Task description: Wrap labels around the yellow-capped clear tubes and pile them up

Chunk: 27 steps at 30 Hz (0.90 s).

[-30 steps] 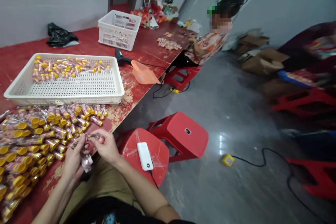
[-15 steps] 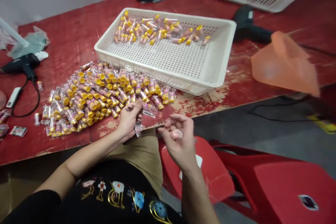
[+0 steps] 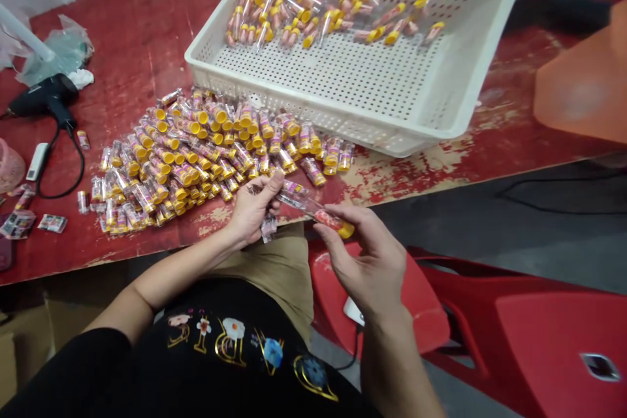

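My left hand (image 3: 252, 210) is closed, pinching a clear printed plastic sleeve (image 3: 296, 194) between thumb and fingers. More crumpled clear film (image 3: 269, 227) hangs below its fingers. In my right hand (image 3: 372, 251) a small tube (image 3: 327, 217) with reddish contents and a yellow cap is gripped at the capped end. It points toward the sleeve and meets or overlaps it; I cannot tell how far inside it is. A large pile of wrapped yellow-capped tubes (image 3: 196, 160) lies on the red table just beyond my left hand.
A white perforated basket (image 3: 337, 108) behind the pile holds several yellow-capped tubes along its far side. On the left lie a black heat gun (image 3: 46, 98) and its cord. An orange sheet (image 3: 580, 81) is at the right, with red stools (image 3: 563, 339) below the table edge.
My right hand has brought a yellow-capped tube up against the sleeve; earlier a pale round thing showed at its palm. The left hand keeps its pinch. The view has shifted closer to the basket.
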{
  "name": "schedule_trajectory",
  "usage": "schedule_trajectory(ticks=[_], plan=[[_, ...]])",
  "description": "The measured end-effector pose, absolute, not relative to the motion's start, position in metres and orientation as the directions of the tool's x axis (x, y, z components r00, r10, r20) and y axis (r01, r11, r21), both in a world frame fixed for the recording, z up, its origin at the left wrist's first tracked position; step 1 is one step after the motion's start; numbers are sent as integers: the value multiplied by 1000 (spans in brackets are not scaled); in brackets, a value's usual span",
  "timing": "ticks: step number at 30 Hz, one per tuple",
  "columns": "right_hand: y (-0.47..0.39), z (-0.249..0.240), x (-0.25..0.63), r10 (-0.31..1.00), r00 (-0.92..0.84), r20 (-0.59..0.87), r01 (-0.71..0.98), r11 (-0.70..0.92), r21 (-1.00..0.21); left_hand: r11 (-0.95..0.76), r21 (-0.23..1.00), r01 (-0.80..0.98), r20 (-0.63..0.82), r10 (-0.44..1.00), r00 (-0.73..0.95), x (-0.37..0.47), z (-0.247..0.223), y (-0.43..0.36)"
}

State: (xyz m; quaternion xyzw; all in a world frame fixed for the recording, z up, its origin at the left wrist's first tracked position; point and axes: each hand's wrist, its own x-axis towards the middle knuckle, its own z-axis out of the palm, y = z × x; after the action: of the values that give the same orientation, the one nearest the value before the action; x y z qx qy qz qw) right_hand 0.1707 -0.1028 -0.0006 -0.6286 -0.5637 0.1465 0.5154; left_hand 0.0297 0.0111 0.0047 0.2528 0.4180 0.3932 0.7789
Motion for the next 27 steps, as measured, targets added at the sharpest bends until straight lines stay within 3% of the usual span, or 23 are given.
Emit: schedule_trajectory(ticks=[6, 13, 19, 23, 27], plan=[[-106, -3, 165, 718, 578, 388, 445, 121, -887, 617, 682, -394, -495, 785, 372, 27, 6, 15], [-103, 1, 164, 753, 471, 459, 528, 176, -831, 634, 705, -318, -490, 760, 427, 28, 6, 10], [-115, 2, 167, 901, 292, 321, 492, 146, -858, 590, 745, -312, -436, 784, 441, 24, 10, 5], [-114, -6, 156, 884, 381, 272, 277, 171, -946, 586, 765, -266, -418, 767, 487, 20, 14, -1], [-105, -12, 148, 826, 453, 334, 283, 222, -933, 589, 767, -256, -418, 760, 498, 20, 16, -7]])
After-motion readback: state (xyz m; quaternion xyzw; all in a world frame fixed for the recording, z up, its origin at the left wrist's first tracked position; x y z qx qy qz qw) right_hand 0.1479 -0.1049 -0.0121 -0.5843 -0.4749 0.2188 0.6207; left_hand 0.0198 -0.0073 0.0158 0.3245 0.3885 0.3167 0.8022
